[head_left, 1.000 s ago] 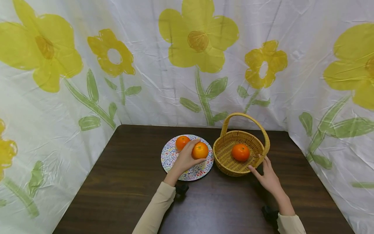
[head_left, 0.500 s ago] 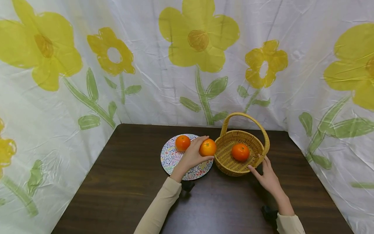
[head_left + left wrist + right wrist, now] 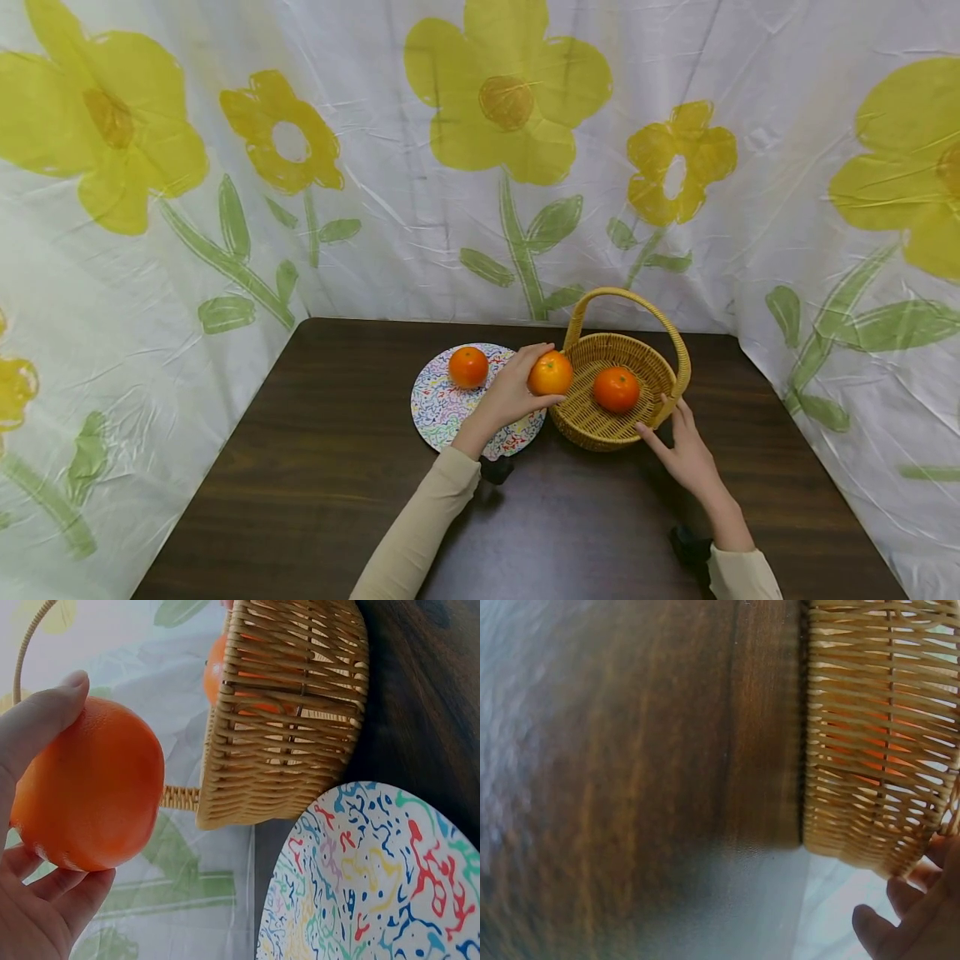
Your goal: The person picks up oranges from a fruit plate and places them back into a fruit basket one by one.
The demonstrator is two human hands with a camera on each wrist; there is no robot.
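Note:
My left hand (image 3: 513,390) holds an orange (image 3: 551,372) between thumb and fingers, raised at the left rim of the wicker basket (image 3: 573,421). In the left wrist view the orange (image 3: 94,787) is close by, thumb above it and fingertips below, with the basket wall (image 3: 292,742) beyond. My right hand (image 3: 688,450) grips the basket's right rim near the foot of its handle, and its fingers (image 3: 904,896) show at that rim in the right wrist view. Inside the basket lies another orange fruit (image 3: 617,389). A third orange fruit (image 3: 468,367) sits on the patterned plate (image 3: 435,408).
The dark wooden table (image 3: 315,467) carries the plate and basket side by side toward its back edge. The basket's tall arched handle (image 3: 630,293) rises over its opening. Behind hangs a white curtain (image 3: 390,250) printed with yellow flowers.
My left hand has carried the orange rightward from over the plate to the basket's left rim. My right hand has stayed at the basket, and the other two fruits have kept their places.

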